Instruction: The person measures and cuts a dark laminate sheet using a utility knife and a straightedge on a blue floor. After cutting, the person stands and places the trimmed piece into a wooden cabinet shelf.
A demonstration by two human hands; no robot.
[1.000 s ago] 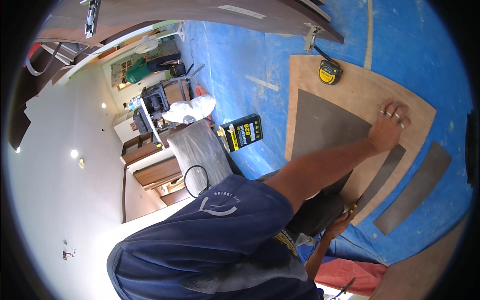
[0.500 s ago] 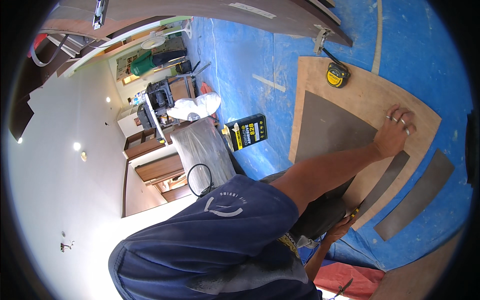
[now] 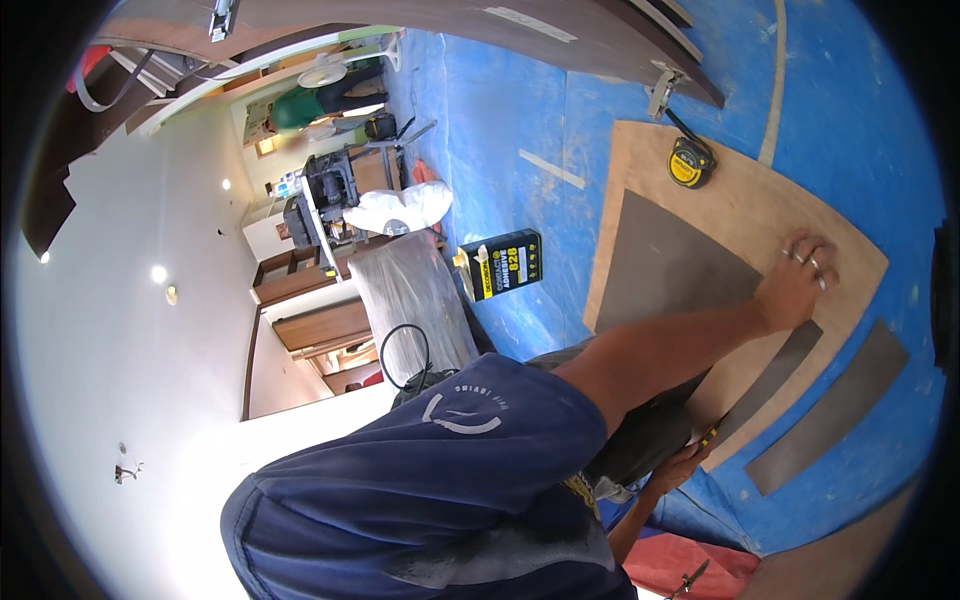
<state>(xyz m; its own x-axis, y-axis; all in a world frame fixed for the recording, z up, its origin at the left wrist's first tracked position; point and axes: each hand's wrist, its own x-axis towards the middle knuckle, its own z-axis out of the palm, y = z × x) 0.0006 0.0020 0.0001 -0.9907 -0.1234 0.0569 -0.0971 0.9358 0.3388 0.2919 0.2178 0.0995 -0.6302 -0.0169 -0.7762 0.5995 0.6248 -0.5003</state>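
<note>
The left hand (image 3: 795,285) lies palm down on a light wooden board (image 3: 752,205), and its grip is apart: the fingers are a little bent, rings on them, and they clamp nothing. The right hand (image 3: 675,468) is lower in the view, near the dark clothing of the legs, and its grip is together on a slim yellow-and-black tool (image 3: 709,436). How each finger goes around this tool I cannot tell, because it is small and partly covered.

Between the two grips runs a narrow dark strip (image 3: 765,390), which lies on the board; one end is just beside the left hand and the other end is near the tool. To the left of the left grip, partly behind the forearm, a larger dark sheet (image 3: 680,255) lies on the same board. Above this grip, near the edge of the board, there is a black-and-yellow tape measure (image 3: 690,162).

Below and to the right of the left grip, a second dark strip (image 3: 830,408) lies on the blue floor covering (image 3: 500,120), apart from the board. Well to the left of both grips stands a black-and-yellow can (image 3: 505,266), and farther behind it is a white bag (image 3: 410,207).
</note>
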